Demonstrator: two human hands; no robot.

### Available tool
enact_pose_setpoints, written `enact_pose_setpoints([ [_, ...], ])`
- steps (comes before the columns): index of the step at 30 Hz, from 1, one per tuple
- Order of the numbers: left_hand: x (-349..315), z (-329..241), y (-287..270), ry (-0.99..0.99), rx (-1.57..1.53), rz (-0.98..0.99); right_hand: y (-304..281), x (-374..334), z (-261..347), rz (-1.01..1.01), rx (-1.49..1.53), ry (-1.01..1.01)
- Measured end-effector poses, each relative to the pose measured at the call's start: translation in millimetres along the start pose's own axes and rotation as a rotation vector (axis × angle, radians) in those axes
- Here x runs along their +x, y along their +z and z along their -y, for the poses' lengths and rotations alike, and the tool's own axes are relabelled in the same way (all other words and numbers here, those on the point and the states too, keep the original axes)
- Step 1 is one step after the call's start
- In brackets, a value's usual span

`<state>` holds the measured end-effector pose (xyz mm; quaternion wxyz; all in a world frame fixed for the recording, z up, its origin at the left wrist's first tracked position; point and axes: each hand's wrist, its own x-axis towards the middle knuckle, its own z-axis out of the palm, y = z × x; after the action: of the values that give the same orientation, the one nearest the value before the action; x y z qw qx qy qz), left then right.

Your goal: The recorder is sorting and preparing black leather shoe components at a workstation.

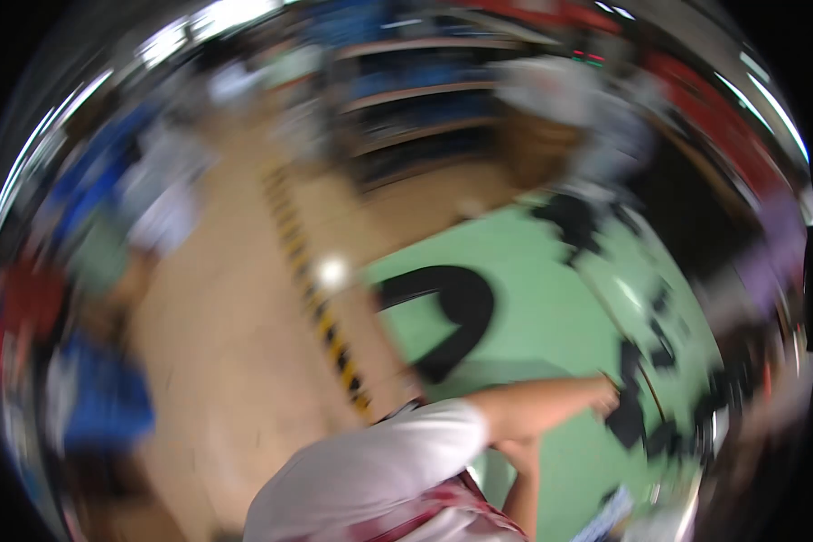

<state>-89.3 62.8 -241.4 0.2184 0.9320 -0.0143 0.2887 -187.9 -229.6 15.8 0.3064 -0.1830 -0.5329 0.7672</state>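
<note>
Presently, the left hand [605, 395] is over the right part of the green table [533, 307], at the edge of a dark flat piece [627, 420]. Step in hand, by judgement: reaching for or handling that piece. Whether the fingers pinch it or merely lie against it: cannot tell, blur. Right hand [513, 447] nearer, partly hidden beneath the left forearm [533, 406]; cannot tell how its fingers stand, no held object made out.

Judged requirement: lifting the piece would call for a sure hold on one edge and care to part it from its neighbours.

Surroundings: black curved strip [481, 307] at the table's left edge, well apart from both hands. More dark scraps [664, 348] to the right; a dark heap [569, 221] at the far side. Blue-and-white item [608, 515] near right. Beyond the table's left edge, yellow-and-black floor tape [309, 285]; far off, a shelf unit [434, 92], blurred.

In the way: the left forearm crosses above the right hand, and scraps crowd the left hand's right side.
</note>
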Motion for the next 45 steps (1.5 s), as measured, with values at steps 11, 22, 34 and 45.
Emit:
enact_pose_setpoints([
  [11,164.4,-118.0,-126.1,-0.654,0.099,0.813,-108.6,-35.9,18.4,-0.508,-0.434,-0.340],
  [22,150.2,-103.4,-137.8,-0.786,0.084,0.816,-112.7,-20.7,13.9,-0.495,-0.492,-0.287],
  [34,164.7,-116.7,-128.9,-0.772,0.058,0.866,-111.8,-29.6,11.8,-0.525,-0.452,-0.246],
  [45,172.6,-115.1,-137.9,-0.767,0.051,0.879,-120.2,-20.6,12.4,-0.564,-0.458,-0.287],
])
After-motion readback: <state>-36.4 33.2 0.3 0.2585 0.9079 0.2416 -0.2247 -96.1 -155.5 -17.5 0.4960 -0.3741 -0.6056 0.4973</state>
